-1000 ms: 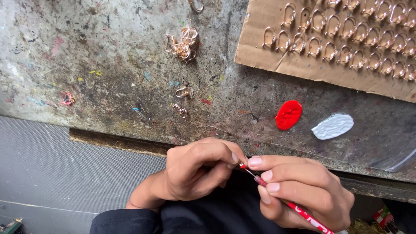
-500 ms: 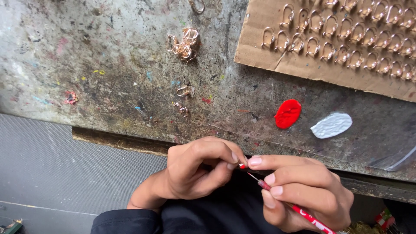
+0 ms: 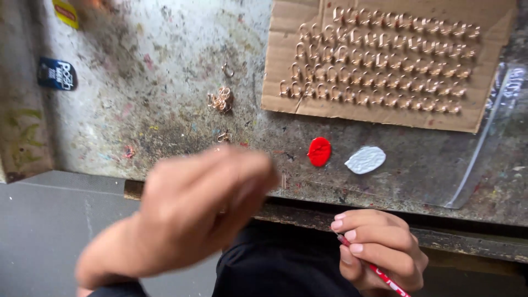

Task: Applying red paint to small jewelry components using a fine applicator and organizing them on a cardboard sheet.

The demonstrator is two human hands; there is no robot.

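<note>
My left hand (image 3: pixel 192 212) is blurred with motion, raised over the front edge of the paint-stained workbench (image 3: pixel 165 82), its fingers bunched toward a small copper ring piece (image 3: pixel 223 136); whether it pinches anything I cannot tell. My right hand (image 3: pixel 379 250) rests below the bench edge and holds a thin red paintbrush (image 3: pixel 379 272) like a pen. On the bench lie a blob of red paint (image 3: pixel 319 151) and a blob of white paint (image 3: pixel 365 159). A little pile of copper rings (image 3: pixel 220 100) sits further back.
A cardboard sheet (image 3: pixel 385 113) with several rows of copper rings stuck on it lies at the back right. A clear plastic sheet (image 3: pixel 489 137) lies at the right. A dark sticker (image 3: pixel 56 74) and a yellow one (image 3: pixel 66 12) sit at the far left.
My left hand has left the brush tip and swung up and forward toward the bench. The right hand stays low with the brush. The view has tilted up.
</note>
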